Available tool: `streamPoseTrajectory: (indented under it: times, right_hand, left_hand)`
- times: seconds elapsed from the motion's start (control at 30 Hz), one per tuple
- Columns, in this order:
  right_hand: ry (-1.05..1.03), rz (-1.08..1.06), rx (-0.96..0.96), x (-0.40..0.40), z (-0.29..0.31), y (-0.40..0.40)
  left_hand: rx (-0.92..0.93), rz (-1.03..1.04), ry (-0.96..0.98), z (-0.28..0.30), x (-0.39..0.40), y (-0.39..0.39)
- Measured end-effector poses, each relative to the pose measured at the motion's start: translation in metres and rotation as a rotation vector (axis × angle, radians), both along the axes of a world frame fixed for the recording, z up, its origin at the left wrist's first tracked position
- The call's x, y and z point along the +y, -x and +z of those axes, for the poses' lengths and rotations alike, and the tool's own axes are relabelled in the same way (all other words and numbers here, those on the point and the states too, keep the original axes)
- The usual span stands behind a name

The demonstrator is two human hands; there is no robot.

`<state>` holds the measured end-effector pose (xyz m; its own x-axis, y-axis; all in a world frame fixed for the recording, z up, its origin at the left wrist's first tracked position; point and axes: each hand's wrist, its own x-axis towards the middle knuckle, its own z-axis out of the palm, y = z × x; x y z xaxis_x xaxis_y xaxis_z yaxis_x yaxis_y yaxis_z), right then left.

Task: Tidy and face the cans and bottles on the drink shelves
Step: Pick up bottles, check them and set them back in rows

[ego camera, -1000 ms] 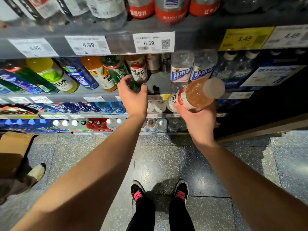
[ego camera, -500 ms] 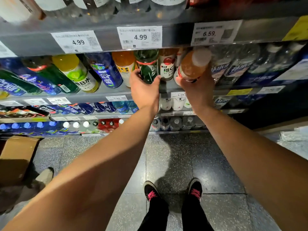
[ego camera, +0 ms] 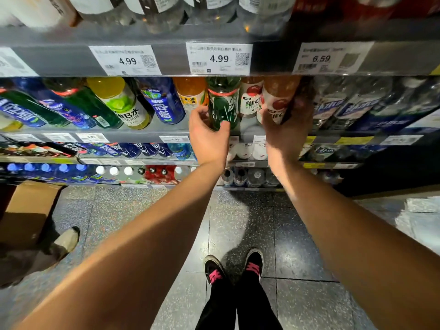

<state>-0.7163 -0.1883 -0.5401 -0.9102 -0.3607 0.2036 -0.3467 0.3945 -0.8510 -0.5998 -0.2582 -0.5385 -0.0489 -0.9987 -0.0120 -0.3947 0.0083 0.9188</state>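
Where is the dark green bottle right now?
The green bottle stands mid-shelf under the middle 4.99 tag, gripped by the left hand, between an orange bottle and a white-labelled one.

Leaf-label bottle (ego camera: 223,108) left of cherry-label bottle (ego camera: 277,101), cardboard box (ego camera: 26,210) on floor (ego camera: 238,225) far left

Price tags on upper shelf rail (ego camera: 59,59) above my hands: left price tag (ego camera: 125,60) reads 4.99, middle price tag (ego camera: 219,58) reads 4.99, right price tag (ego camera: 332,57) reads 6.59. Small tag (ego camera: 175,139) on lower rail edge: 5.59, blurred. Yellow-green bottle (ego camera: 121,103) label: "維B水", "VITAMIN". Bottle (ego camera: 252,98) beside my right hand (ego camera: 285,134): "維C", "VITAMIN". Bottle in my right hand (ego camera: 277,101): "維C" partly readable. Other labels too blurred.
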Motion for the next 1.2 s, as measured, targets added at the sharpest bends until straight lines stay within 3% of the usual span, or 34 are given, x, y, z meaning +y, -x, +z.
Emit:
streamPoseTrajectory:
  times: [0.07,0.13,0.27,0.4,0.7,0.8,1.0,1.2]
  right_hand:
    - [-0.063,-0.009,0.035,0.006,-0.006,-0.031]
    - [-0.06,0.131,-0.003,0.003,-0.006,-0.058]
    - [-0.091,0.33,-0.181,-0.031,0.004,-0.071]
    - [-0.111,0.27,-0.246,-0.063,0.005,-0.068]
    - [-0.089,0.059,-0.001,-0.084,0.005,-0.076]
    - [-0.082,0.018,-0.051,-0.08,0.012,-0.084]
    - [0.06,-0.1,-0.145,-0.064,0.013,-0.105]
    - [0.156,-0.162,-0.174,-0.05,0.014,-0.118]
  left_hand:
    - [-0.005,0.027,-0.005,-0.001,-0.005,-0.011]
    - [-0.013,0.054,0.005,0.002,-0.011,-0.021]
    - [-0.035,0.055,-0.006,0.009,-0.026,-0.036]
    - [-0.03,0.016,-0.05,0.015,-0.042,-0.045]
    - [0.044,-0.12,-0.124,0.01,-0.069,-0.068]
    - [0.063,-0.162,-0.11,0.008,-0.075,-0.077]
    - [0.041,-0.026,-0.019,0.013,-0.085,-0.089]
    - [0.002,-0.022,-0.046,0.013,-0.092,-0.101]
